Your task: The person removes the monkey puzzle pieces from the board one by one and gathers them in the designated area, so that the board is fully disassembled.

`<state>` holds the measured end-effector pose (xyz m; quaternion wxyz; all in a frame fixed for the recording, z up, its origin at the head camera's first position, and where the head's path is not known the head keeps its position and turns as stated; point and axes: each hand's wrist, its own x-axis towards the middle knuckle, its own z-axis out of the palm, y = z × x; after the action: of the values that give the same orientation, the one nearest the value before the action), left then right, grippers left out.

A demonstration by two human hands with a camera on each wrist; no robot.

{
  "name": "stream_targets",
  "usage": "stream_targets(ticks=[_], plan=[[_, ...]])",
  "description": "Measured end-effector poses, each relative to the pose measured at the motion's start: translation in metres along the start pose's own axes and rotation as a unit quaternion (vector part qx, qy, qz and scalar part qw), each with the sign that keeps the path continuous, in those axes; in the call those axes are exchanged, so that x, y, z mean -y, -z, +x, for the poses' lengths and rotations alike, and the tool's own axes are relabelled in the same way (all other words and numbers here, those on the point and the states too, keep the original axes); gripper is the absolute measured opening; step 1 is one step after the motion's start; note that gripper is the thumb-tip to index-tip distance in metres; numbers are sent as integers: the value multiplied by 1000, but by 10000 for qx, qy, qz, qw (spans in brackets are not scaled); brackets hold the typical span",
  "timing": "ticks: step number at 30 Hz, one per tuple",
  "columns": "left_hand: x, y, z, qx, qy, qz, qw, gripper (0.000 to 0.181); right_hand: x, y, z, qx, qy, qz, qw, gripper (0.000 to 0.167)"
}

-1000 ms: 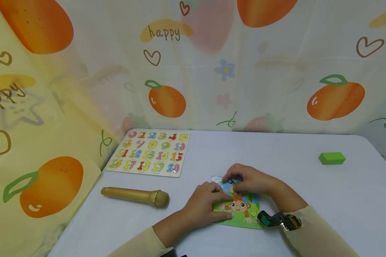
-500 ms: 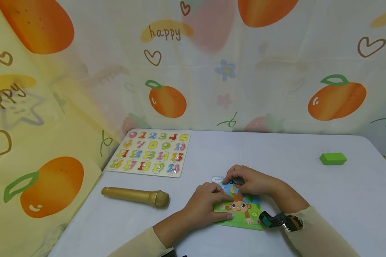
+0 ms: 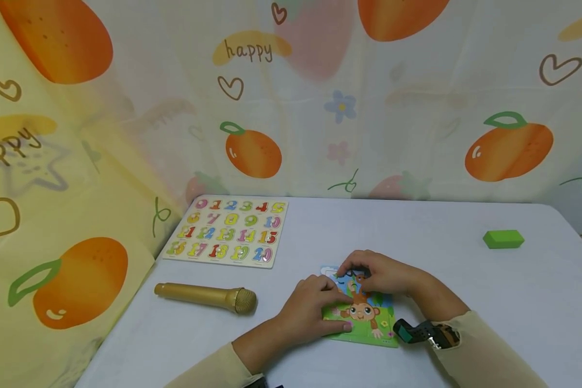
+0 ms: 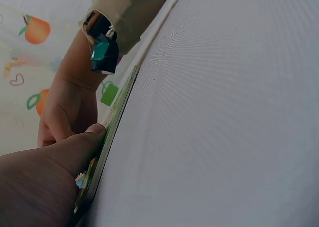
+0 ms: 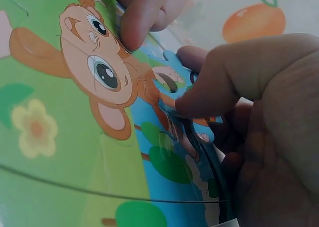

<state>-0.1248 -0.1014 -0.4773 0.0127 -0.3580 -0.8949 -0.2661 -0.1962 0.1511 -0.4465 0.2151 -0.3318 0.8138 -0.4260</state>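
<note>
The right hand (image 3: 390, 274) pinches a tilted puzzle piece (image 5: 174, 66); forced, it could jam in the monkey jigsaw (image 3: 362, 330) beneath the left hand's (image 3: 302, 310) spread fingers.

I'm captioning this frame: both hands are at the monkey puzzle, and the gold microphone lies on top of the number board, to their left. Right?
Not quite. The gold microphone lies on the table, apart from the number board and on its near side, as the head view shows. The rest stands: left hand and right hand at the monkey puzzle, microphone to their left.
</note>
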Motion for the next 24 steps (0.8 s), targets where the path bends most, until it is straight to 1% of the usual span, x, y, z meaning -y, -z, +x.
stream_targets(ticks=[5,13,18,22,24], plan=[[-1,2,0,40,27,-7,10000,43,2,-1,1,-97,-177,84,9998,46],[0,3,0,61,52,-23,10000,43,3,-1,4,-443,-509,118,9977,27],[-1,4,0,46,17,-80,10000,43,6,3,4,-499,-493,-37,9975,19],[-1,3,0,36,-42,-49,10000,44,6,5,3,-499,-493,-191,9974,19],[-1,2,-1,47,-34,-9,10000,43,7,5,3,-459,-542,-110,9974,19]])
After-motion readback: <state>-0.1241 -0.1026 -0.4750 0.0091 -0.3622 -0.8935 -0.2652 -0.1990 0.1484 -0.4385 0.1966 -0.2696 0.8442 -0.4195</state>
